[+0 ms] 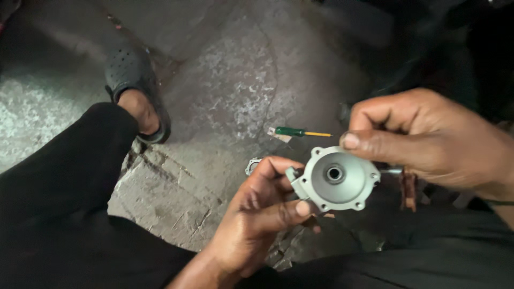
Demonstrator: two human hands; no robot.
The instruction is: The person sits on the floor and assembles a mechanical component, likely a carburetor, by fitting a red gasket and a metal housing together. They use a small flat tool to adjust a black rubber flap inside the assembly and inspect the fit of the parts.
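**Me:** Cracked concrete floor (225, 80), grey, worn and stained, lit from above; far right of the frame falls into shadow. Seated low, dark trousers (64, 176) on both legs, grey perforated clog (131, 80) on the foot at upper left.

**Partner:** What's in hand?

**Me:** Round grey metal cover (337, 179), cast, with a dished face and a small centre bore that holds a ring-like insert. Several bolt-hole ears sit around its rim. It is held in the air above my lap, face turned up toward me.

**Partner:** Grip, left side?

**Me:** Left hand (257, 214) comes up from below. Thumb lies along the lower left rim, fingers curled and closed around the cover's left edge and a small lug there. Clamped on the part.

**Partner:** Right side?

**Me:** Right hand (428, 139) comes in from the right, fingers folded together, thumb pressed flat on the upper right rim. A short metal stub (391, 171) shows just under that hand at the cover's right side; cannot tell whether it belongs to the cover or is a separate piece.

**Partner:** Anything on the floor?

**Me:** Green-handled screwdriver (297, 132) with a yellowish shank, lying just above the cover, apart from both hands. Small metal ring-shaped part (251, 166) on the concrete, half hidden behind my left fingers. Rusty brown bits (409, 190) lie below the right hand.
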